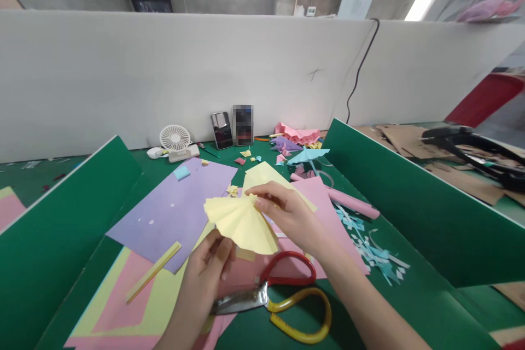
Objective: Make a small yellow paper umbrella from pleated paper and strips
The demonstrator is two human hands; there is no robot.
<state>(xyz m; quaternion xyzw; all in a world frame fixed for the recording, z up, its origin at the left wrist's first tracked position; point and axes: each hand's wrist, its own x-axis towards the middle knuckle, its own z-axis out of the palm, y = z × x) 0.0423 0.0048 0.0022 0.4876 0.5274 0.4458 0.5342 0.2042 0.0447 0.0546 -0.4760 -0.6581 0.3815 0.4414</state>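
Observation:
A pleated yellow paper fan (241, 221) is spread out between my hands above the table. My right hand (287, 210) pinches it at its gathered top. Below, my left hand (211, 262) has its fingers closed at the fan's lower left edge, with the fingertips partly behind the paper. Under my hands lie scissors (262, 295) with one red and one yellow handle, their blade tips hidden by my left wrist. A narrow folded yellow paper strip (153, 272) rests on the sheets to the left of my left hand.
Purple paper (164, 213) and pink paper (328, 219) cover the table. Blue paper scraps (377, 254) and a pink paper roll (355, 202) are at right. A white fan (175, 138), two phones (222, 130) and a blue paper umbrella (309, 156) stand behind. Green panels (418, 208) flank the sides.

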